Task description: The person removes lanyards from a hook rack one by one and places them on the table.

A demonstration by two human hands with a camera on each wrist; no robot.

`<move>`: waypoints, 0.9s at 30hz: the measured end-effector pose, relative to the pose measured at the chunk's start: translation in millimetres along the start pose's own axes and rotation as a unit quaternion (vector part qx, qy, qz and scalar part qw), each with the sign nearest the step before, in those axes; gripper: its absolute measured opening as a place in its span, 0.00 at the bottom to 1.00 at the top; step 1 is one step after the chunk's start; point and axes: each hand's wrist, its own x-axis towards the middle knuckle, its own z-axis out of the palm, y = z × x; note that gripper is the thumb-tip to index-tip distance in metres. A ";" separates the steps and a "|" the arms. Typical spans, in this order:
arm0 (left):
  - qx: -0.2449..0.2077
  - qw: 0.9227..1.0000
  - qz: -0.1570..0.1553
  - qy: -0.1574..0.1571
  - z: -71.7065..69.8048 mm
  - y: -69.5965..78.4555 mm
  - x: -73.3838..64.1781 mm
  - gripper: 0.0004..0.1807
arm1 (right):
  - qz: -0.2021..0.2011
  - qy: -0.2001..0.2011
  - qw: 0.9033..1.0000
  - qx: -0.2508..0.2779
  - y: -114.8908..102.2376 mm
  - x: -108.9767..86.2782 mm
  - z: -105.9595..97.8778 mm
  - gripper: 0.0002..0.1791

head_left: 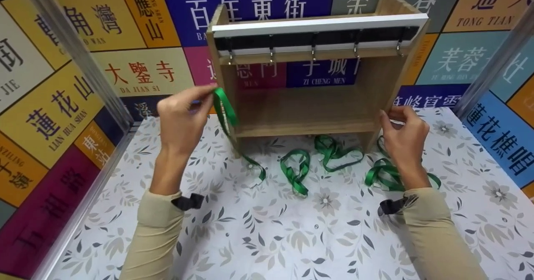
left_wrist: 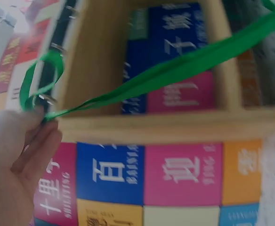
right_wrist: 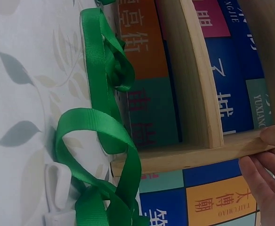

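Observation:
A green lanyard (head_left: pixel 225 107) hangs from my left hand (head_left: pixel 181 115), pinched between thumb and fingers. Its strap runs down to the table, where the end with a clip lies. In the left wrist view the loop of the lanyard (left_wrist: pixel 184 63) is beside the hooks at the left end of the wooden rack (head_left: pixel 308 109). My right hand (head_left: pixel 404 136) grips the front edge of the rack's right side panel between thumb and fingers, as the right wrist view also shows. Several metal hooks (head_left: pixel 313 54) line the black strip along the rack's top.
More green lanyards lie on the floral tablecloth (head_left: pixel 283 238): one in the middle (head_left: pixel 296 169), another (head_left: pixel 333 150) to its right, and a heap (head_left: pixel 386 175) below my right hand. A wall with colourful Chinese signs (head_left: pixel 146 69) stands behind the rack. Clear posts flank the table.

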 end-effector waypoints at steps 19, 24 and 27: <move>0.094 0.937 -0.004 -0.337 24.2 -25.9 -72.1 0.07 | 0.009 -0.002 1.000 0.000 -4.5 -6.0 -3.2 0.21; 0.146 0.901 -0.027 -0.408 54.3 -21.2 -87.3 0.06 | 0.010 -0.001 1.000 0.000 -4.9 -7.6 -3.6 0.21; 0.146 0.884 -0.039 -0.443 60.5 -24.5 -93.7 0.06 | 0.006 -0.003 1.000 0.004 -5.6 -7.9 -2.5 0.21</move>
